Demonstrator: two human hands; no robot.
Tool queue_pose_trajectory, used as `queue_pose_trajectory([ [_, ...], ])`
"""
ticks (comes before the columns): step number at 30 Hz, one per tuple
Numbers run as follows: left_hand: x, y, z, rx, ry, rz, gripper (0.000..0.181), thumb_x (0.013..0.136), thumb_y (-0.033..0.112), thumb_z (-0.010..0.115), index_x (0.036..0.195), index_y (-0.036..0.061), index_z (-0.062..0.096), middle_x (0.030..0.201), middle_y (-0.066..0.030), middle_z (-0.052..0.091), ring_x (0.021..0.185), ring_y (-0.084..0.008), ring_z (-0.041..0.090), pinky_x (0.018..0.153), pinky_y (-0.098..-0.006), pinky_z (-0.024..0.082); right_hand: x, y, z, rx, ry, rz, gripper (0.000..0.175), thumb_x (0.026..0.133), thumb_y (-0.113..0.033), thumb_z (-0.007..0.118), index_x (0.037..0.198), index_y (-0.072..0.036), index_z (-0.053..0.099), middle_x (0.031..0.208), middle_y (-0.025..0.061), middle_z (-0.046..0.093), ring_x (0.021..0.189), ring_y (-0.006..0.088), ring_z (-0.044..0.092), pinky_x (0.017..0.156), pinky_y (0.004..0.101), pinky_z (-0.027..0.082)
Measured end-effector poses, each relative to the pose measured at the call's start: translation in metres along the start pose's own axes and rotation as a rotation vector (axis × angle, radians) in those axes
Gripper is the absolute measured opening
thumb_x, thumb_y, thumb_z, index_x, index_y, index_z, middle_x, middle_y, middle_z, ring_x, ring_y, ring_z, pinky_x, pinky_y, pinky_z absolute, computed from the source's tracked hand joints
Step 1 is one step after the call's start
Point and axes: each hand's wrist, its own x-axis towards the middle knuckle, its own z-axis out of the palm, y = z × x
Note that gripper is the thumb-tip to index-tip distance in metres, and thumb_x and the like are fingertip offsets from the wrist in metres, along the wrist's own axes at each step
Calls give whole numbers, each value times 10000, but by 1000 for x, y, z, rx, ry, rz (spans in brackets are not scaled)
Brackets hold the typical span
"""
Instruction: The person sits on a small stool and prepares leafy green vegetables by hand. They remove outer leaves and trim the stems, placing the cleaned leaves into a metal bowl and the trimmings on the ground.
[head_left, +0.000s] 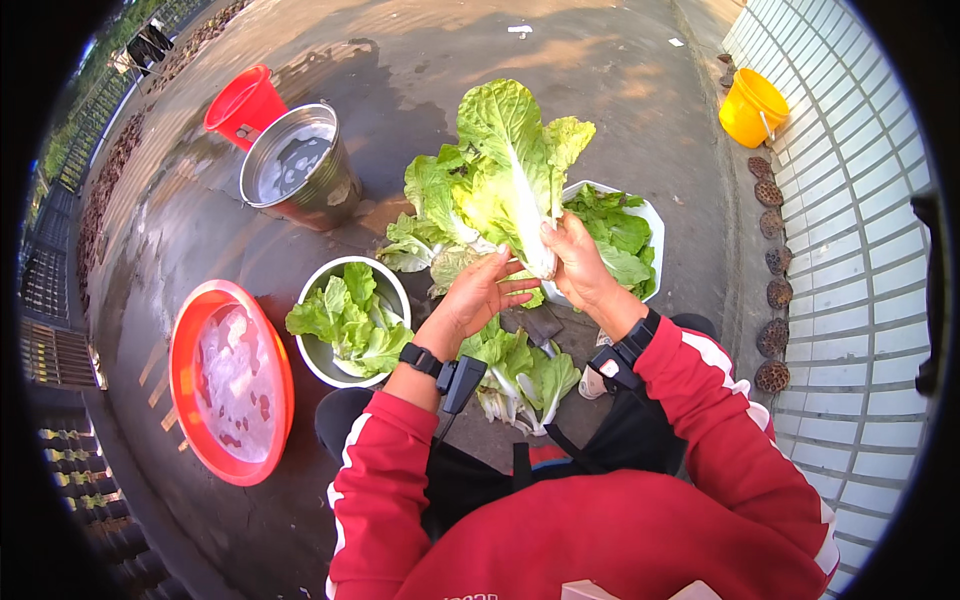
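My right hand (581, 266) grips a large leafy cabbage head (517, 180) by its white stem base, leaves pointing away from me. My left hand (484, 292) is beside the base with its fingers apart; whether it touches the stem is hard to tell. More cabbage leaves (411, 241) lie on the ground behind the left hand. A white basin (657, 232) full of green leaves stands beyond my right hand. Loose leaves (525, 371) lie between my legs, near a broad blade (540, 324), partly hidden. Left of my hands, a metal bowl (406, 300) holds green leaves.
An orange-red basin (285, 390) of foamy water stands at the left. Farther off are a metal bucket (341, 180) with water and a red bucket (244, 105). A yellow bucket (746, 112) and dried lotus pods (772, 337) line the tiled wall (847, 262) at right.
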Motion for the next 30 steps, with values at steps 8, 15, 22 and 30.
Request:
queue_pose_trajectory([
  [8,-13,-6,11,246,346,157,358,915,176,641,1180,58,430,1100,-110,576,966,-253,639,729,-347,562,5,21,3,-470,-54,-57,347,937,-183,612,1205,-2,487,1055,84,610,943,144,578,831,301,476],
  [15,-25,-7,9,286,383,264,390,894,141,663,1197,44,437,1132,-85,549,989,-208,611,742,-364,596,10,24,5,-525,-94,78,347,887,-194,651,1122,32,530,991,100,635,899,150,595,793,316,484],
  [22,-24,-11,2,132,404,216,277,941,156,592,1100,0,426,1150,-136,541,1023,-278,617,770,-414,587,19,41,-2,-661,107,60,284,842,-135,588,1048,60,581,944,113,656,859,166,620,766,312,488],
  [30,-12,-8,-6,1,434,221,321,999,137,447,1244,-68,414,1209,-182,554,1030,-308,609,848,-404,560,16,22,-10,-429,241,168,138,842,-134,551,867,0,570,726,76,594,584,146,534,517,270,431],
])
